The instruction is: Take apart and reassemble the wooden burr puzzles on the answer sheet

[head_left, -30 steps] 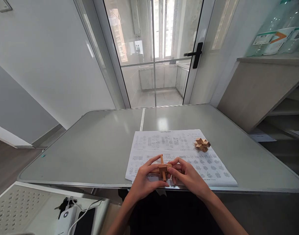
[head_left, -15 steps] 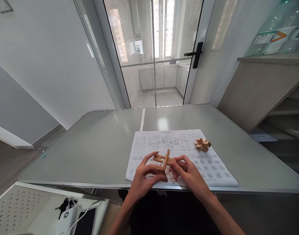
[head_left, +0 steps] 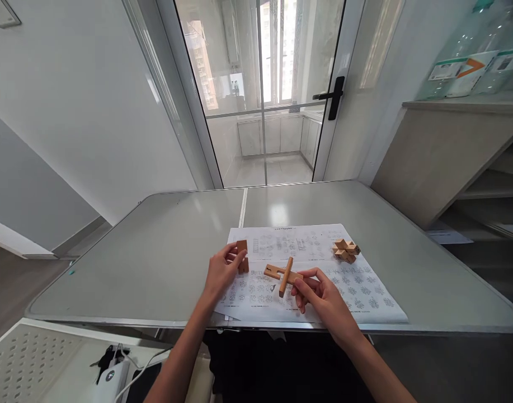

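My left hand (head_left: 226, 268) is closed on a flat notched wooden puzzle piece (head_left: 242, 246), which stands on end at the left side of the printed sheet. My right hand (head_left: 317, 291) pinches the right end of a slotted wooden puzzle piece (head_left: 273, 272) just above the sheet. A rounded wooden stick (head_left: 286, 277) crosses this slotted piece at its middle. On the right of the sheet sits an assembled wooden burr puzzle (head_left: 346, 251), touched by neither hand.
The printed sheet (head_left: 315, 240) with rows of small diagrams lies on the grey table (head_left: 155, 263). At lower left, a white power bank (head_left: 113, 380) with a cable and keys (head_left: 107, 358) rests on a white chair. Plastic bottles (head_left: 470, 61) stand on a shelf at right.
My left hand has moved left and away from the crossed pieces, carrying the notched piece with it and turning it upright. My right hand stays nearly still with the slotted piece.
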Tool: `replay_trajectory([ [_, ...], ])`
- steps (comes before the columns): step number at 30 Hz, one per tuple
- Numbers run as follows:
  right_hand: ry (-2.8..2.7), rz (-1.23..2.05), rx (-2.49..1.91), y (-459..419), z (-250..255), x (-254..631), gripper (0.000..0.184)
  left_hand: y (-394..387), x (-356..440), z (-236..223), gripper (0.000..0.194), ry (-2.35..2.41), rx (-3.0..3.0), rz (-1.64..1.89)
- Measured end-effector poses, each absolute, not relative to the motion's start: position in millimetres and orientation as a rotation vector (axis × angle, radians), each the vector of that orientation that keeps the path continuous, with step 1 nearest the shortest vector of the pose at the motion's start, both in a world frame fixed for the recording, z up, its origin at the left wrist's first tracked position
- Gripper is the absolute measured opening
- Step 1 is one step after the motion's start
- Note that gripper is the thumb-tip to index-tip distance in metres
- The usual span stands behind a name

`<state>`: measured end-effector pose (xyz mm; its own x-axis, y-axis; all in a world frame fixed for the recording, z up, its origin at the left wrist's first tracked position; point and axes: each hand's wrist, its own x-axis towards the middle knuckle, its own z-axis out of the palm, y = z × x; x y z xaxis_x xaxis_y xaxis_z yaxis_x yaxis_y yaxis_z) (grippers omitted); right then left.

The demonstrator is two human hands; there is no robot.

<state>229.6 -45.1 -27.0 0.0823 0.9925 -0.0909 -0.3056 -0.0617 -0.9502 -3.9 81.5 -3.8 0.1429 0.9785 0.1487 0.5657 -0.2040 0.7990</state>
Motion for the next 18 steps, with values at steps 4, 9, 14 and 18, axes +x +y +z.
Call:
replay_trajectory([
  [4, -0.890, 1.322, -1.073, -44, -28, 229, 0.050, 115, -9, -8, 0.046, 1.539, 1.965, 0.841],
  [9, -0.903, 1.329, -1.068, -43, -26, 229, 0.050, 134, -6, -9, 0.032, 1.592, 2.146, 0.748],
  [14, -0.925, 1.338, -1.083, -45, -21, 229, 0.049, 116, 3, -1, 0.037, 1.577, 2.252, 0.810],
  [18, -0.942, 1.356, -1.047, -44, -25, 228, 0.048, 77, 13, 14, 0.039, 1.186, 2.314, 0.841],
])
